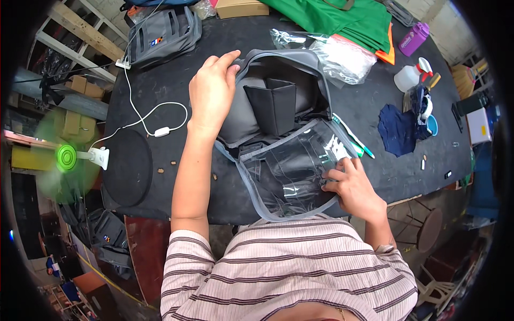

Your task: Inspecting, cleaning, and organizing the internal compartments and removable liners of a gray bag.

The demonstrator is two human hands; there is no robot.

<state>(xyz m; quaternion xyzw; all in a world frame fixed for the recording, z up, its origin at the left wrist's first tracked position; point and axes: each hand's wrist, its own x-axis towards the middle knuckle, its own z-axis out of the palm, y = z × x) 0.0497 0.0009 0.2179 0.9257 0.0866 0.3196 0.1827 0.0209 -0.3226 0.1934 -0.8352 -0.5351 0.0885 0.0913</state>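
Note:
An open grey padded bag (251, 115) lies on the black table (160, 80) in front of me, with a black divider (274, 104) standing inside it. My left hand (211, 93) rests flat on the bag's left rim, fingers apart. The bag's lid (289, 171), with a clear plastic pocket, folds toward me. My right hand (350, 187) presses on the lid's right edge, fingers curled over the clear plastic near a white label (337, 147).
A second grey bag (163, 35) sits at the back left, with a white cable (144, 115) and a small green fan (69, 158) at left. Green fabric (348, 18), plastic wrapping (342, 59), a purple bottle (414, 38), a spray bottle (409, 75) and dark blue cloth (399, 128) lie right.

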